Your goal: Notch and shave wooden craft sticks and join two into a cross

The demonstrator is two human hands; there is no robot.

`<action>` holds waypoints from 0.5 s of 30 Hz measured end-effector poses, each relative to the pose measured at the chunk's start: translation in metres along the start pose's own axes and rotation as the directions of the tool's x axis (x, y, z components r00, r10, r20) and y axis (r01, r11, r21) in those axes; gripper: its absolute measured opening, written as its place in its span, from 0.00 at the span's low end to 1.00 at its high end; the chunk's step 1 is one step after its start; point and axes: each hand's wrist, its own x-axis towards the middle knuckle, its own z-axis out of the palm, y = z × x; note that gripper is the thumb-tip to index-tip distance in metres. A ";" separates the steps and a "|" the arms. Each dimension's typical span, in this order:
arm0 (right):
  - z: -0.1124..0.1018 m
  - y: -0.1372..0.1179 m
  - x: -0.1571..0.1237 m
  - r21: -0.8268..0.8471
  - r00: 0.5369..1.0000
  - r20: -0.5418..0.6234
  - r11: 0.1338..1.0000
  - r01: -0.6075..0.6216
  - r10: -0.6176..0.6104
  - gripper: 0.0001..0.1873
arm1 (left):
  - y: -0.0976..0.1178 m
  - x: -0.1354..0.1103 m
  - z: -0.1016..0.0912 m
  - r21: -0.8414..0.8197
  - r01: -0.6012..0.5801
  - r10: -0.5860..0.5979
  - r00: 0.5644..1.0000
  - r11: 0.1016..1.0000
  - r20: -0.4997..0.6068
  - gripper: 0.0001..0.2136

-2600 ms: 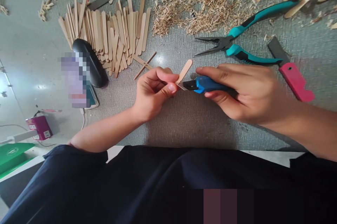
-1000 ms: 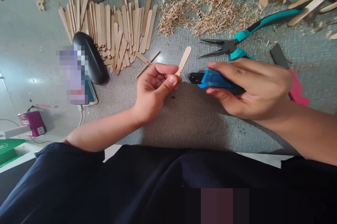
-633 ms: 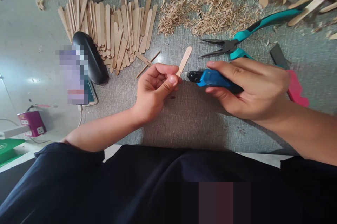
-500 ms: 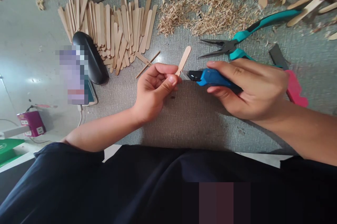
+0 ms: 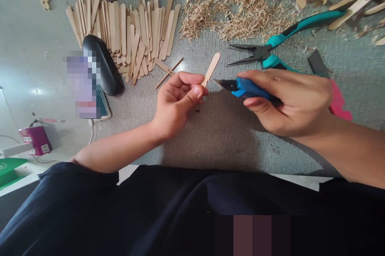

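Between the thumb and fingers of my left hand (image 5: pixel 180 103) a wooden popsicle stick (image 5: pixel 212 67) points up and to the right. A small notch shows in its edge just above the thumb; the lower end is hidden in the hand. My right hand (image 5: pixel 291 99) is wrapped round a blue and black utility knife (image 5: pixel 249 88). Its short blade points left toward the notch, a small gap away from the stick. Behind my left hand, two crossed sticks (image 5: pixel 170 72) lie on the table.
Many popsicle sticks (image 5: pixel 123 27) are stacked at the back left, beside a black case (image 5: pixel 102 65) and a phone (image 5: pixel 104 107). Wood shavings (image 5: pixel 240 9) lie at the back centre. Teal long-nose pliers (image 5: pixel 272 49) rest behind my right hand, near a pink-handled tool (image 5: pixel 338 101).
The utility knife has moved back to the right, so its blade has come away from the stick's notch. My left hand and the stick have stayed almost still.
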 end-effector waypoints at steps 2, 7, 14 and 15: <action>-0.001 -0.001 0.001 -0.002 0.999 0.036 1.000 0.005 -0.005 0.22 | 0.001 0.000 0.000 0.003 0.005 -0.005 1.000 1.000 0.006 0.23; -0.001 -0.003 0.002 0.021 0.996 0.092 1.000 0.014 -0.016 0.21 | 0.004 -0.001 0.002 0.009 0.039 -0.039 0.999 0.999 -0.014 0.24; -0.002 0.000 0.003 0.022 0.991 0.128 0.999 0.044 -0.047 0.21 | 0.001 -0.001 0.000 -0.016 0.021 -0.021 1.000 1.000 0.013 0.22; -0.003 0.000 0.004 0.027 0.989 0.134 0.998 0.052 -0.055 0.21 | 0.001 -0.001 0.000 -0.019 0.020 -0.019 1.000 1.000 0.012 0.22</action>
